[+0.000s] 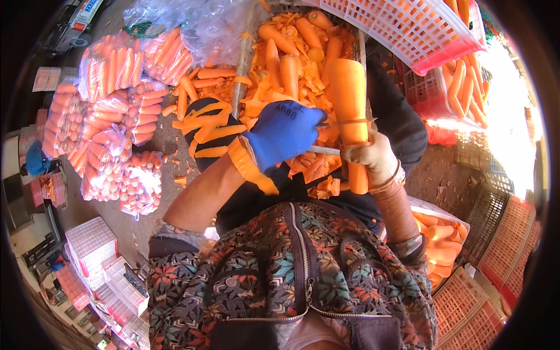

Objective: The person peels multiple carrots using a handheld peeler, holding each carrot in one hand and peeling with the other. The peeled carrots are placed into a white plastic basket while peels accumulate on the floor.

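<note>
My left hand (284, 133), in a blue knit glove, is closed around the handle of what looks like a peeler. Its thin blade (355, 120) lies across a thick carrot (348, 87) with smooth, bright orange flesh. My right hand (372, 155), in a pale glove, grips this carrot near its lower end, holding it nearly upright in the picture. A pale bar (324, 150) runs between the two hands, its ends hidden. One long carrot peel (251, 168) drapes over my left wrist. Beyond my hands, a trough (242, 65) holds whole carrots (288, 74) and many peel shavings (262, 103).
Clear bags of carrots (111, 65) are piled at left, with loose carrots (214, 73) beside the trough. Plastic crates (393, 26) of carrots stand at upper right. Peeled carrots (442, 240) fill a container by my right elbow. Stacked crates (94, 245) stand at lower left; a person (37, 158) is far left.
</note>
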Tool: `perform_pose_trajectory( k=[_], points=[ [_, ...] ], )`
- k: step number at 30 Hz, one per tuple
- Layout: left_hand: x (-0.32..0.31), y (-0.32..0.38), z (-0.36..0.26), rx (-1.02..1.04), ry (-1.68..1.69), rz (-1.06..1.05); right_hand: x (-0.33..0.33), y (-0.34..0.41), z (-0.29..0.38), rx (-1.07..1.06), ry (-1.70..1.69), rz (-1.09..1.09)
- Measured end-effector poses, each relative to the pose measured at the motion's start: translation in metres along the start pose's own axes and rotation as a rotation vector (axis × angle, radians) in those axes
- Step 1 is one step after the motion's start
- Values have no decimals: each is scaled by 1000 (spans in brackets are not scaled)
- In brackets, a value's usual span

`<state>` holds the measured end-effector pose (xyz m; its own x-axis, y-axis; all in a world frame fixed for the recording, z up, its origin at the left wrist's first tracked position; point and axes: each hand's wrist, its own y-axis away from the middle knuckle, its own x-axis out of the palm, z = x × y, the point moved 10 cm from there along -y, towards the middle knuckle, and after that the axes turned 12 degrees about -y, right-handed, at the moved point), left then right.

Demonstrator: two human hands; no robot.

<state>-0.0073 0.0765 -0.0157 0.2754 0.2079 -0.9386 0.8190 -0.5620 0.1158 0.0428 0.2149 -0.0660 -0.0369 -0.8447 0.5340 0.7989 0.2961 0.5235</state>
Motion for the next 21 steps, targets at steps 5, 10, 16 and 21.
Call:
perform_pose_trajectory(
  k=[5, 10, 16, 21],
  points=[
    [11, 0, 14, -89, -45, 112, 10, 0, 25, -141, 472, -84],
    [36, 0, 27, -137, 81, 218, 15, -4, 40, -309, 977, -165],
    [24, -11, 21, 25, 32, 26, 33, -10, -4, 134, 99, 105],
    [69, 3, 45, -302, 636, 548, 75, 3, 31, -473, 1472, 35]
  ],
)
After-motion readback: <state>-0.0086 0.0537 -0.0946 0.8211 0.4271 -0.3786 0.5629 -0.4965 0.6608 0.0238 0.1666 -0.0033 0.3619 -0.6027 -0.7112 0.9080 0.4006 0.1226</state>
